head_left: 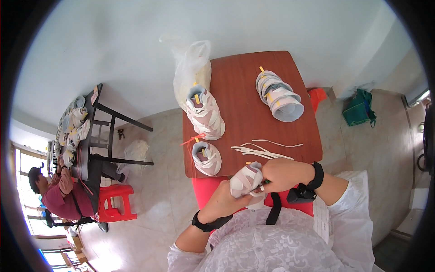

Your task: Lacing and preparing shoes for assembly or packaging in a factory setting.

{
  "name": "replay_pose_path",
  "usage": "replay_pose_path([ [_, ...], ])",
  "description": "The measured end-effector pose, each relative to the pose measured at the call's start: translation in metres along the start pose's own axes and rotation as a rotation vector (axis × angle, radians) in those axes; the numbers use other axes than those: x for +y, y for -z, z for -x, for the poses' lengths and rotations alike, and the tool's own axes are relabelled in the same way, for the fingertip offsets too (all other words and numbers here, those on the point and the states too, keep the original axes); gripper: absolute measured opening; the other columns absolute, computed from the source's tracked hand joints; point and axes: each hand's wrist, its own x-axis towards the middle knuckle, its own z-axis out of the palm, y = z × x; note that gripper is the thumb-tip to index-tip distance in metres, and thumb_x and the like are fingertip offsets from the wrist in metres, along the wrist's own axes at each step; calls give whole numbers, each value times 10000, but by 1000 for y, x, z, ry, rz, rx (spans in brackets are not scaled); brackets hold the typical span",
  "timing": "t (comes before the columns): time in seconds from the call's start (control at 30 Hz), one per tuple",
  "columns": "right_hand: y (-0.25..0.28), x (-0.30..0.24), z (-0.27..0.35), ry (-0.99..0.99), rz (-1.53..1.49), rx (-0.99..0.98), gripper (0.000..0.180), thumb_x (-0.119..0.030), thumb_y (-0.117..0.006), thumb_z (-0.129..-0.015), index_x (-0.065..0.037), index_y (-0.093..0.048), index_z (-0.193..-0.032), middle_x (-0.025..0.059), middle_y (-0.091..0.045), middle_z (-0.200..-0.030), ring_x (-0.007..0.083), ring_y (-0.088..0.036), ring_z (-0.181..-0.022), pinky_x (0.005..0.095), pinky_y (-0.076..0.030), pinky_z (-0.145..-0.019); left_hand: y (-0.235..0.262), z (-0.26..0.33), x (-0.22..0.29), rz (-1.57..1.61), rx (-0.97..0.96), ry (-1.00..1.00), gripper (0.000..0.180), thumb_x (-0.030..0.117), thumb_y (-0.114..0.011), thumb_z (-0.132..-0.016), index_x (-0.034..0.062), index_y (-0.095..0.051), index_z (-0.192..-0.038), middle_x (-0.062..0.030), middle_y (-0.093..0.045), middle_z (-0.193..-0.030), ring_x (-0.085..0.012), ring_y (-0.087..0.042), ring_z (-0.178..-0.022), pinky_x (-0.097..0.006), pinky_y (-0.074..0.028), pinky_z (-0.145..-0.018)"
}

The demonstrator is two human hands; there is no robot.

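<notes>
Close to my body, at the table's near edge, my left hand is closed around a small white and pink shoe upper. My right hand is against its other side, fingers pinched together at the opening. Something small with green on it shows between those fingers, too small to name. Just beyond my hands lie several flat white shoelaces. A laced shoe upper sits to the left, with red string beside it. Behind it stands a row of nested laced uppers.
On the brown table, nested uppers lie at the far right. A clear plastic bag hangs at the far left corner. At left, a person sits by a black-legged table. A green bag rests on the floor at right.
</notes>
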Motion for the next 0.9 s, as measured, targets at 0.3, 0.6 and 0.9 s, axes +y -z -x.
replay_pose_path([
  [0.3,-20,7,-1,26,-6,416,267,-238,-672,-719,27,-671,-746,222,-639,-715,374,-629,-664,444,-502,-650,-5,-8,-11,-92,151,-98,347,52,-682,-766,5,-611,-1102,-137,-686,-922,-240,-679,-855,-331,-516,-763],
  [0.6,-37,8,-6,-80,71,489,183,-146,-651,-718,0,-651,-828,183,-647,-775,363,-637,-728,440,-516,-658,-36,-11,-24,389,260,27,503,30,-748,-711,-5,-549,-1172,-76,-649,-1029,-133,-618,-897,-297,-523,-759],
  [0.9,-36,4,-2,-18,-24,641,283,-79,-640,-687,-13,-636,-962,182,-657,-930,376,-631,-810,432,-522,-696,-37,-19,-37,119,267,16,419,41,-688,-753,19,-569,-1154,-86,-657,-1010,-163,-626,-902,-314,-508,-791],
])
